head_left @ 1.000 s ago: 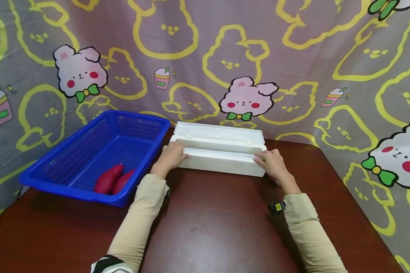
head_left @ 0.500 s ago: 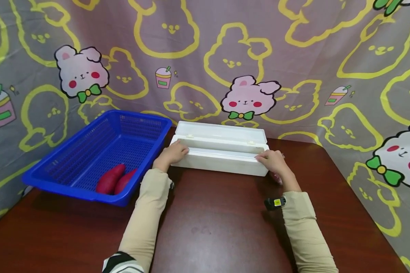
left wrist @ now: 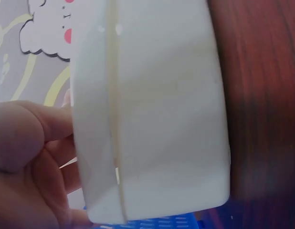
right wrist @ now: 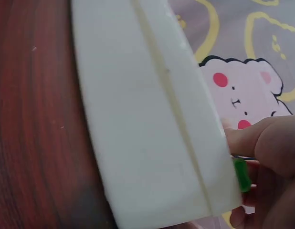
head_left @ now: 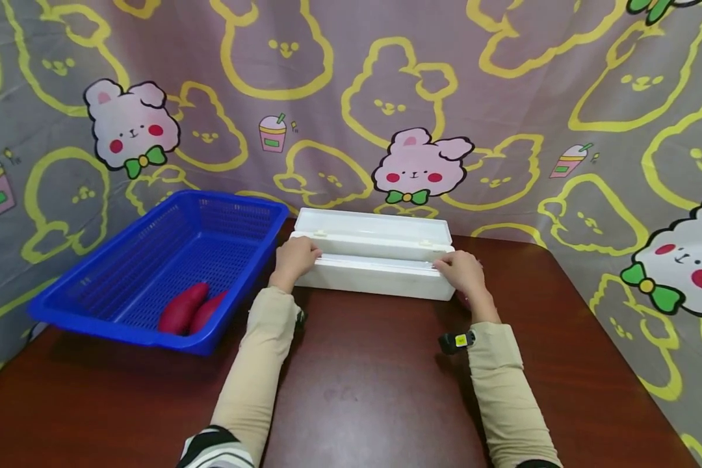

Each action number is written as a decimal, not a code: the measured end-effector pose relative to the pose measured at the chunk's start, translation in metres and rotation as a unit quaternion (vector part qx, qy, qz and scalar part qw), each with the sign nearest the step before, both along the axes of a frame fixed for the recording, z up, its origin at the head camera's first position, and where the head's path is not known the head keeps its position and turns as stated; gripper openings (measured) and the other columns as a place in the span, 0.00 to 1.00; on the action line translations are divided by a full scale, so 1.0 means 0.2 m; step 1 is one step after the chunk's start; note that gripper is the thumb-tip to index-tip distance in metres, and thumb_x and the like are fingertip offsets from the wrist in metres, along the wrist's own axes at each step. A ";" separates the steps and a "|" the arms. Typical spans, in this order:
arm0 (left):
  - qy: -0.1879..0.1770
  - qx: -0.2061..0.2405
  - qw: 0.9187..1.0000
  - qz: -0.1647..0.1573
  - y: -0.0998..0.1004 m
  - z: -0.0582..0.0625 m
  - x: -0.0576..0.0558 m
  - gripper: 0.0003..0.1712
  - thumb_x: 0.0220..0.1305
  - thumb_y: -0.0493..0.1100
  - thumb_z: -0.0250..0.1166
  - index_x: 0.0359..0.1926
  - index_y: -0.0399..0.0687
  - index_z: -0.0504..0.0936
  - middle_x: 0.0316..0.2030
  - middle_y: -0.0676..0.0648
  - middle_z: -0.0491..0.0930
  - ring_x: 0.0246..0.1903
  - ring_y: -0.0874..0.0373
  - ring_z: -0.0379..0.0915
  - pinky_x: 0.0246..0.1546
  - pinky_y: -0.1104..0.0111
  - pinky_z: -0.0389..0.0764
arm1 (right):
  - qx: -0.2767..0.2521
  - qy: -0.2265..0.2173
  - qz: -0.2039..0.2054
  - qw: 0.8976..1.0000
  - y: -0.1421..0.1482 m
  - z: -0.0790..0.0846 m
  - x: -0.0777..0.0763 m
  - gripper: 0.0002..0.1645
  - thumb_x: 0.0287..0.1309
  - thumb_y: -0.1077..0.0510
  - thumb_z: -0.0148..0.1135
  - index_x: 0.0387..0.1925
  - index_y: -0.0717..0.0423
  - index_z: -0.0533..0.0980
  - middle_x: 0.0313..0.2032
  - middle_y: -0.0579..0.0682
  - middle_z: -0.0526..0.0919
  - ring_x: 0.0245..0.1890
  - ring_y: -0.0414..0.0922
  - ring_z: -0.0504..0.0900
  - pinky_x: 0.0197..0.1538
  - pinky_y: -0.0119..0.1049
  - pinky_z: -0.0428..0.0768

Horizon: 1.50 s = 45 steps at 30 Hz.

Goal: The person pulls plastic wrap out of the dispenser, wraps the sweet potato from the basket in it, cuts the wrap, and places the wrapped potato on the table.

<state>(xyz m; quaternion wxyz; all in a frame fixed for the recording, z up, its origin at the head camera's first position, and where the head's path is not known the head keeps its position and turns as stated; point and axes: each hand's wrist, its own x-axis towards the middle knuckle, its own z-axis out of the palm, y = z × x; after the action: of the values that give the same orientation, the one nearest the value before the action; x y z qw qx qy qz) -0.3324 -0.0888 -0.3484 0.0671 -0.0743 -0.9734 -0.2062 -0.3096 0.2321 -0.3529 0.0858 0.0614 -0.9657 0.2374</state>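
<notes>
Head looks forward-down; wrist views closely share box [head_left: 377, 277].

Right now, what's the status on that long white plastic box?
Left hand, right hand: gripping opposite ends. White box: open. Possible obstacle: rectangular blue plastic basket, by left hand.

The left arm [head_left: 248, 383] and right arm [head_left: 506, 390] stretch forward, well apart, in beige sleeves [head_left: 272, 315] folded back near the wrists. The left hand [head_left: 294, 261] and right hand [head_left: 465, 273] sit roughly level, backs upward, thumbs angled inward, fingers [left wrist: 47, 191] bent in a grip, several fingertips hidden in the wrist views
</notes>
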 end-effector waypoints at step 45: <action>-0.049 0.055 0.962 -0.265 0.22 -0.01 -0.11 0.14 0.57 0.50 0.61 0.29 0.43 0.84 0.18 0.54 0.72 0.19 0.63 0.60 0.23 0.72 0.63 | 0.128 0.009 0.037 0.991 -0.02 0.06 -0.12 0.15 0.66 0.54 0.42 0.32 0.58 0.73 0.25 0.53 0.75 0.24 0.49 0.72 0.24 0.42 0.68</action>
<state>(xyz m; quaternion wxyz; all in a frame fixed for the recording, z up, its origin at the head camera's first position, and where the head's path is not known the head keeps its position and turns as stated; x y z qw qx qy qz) -0.3544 -0.0450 -0.3499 -0.0335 -0.3152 -0.9081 -0.2735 -0.3334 0.2277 -0.3406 0.0767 0.1099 -0.9844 0.1144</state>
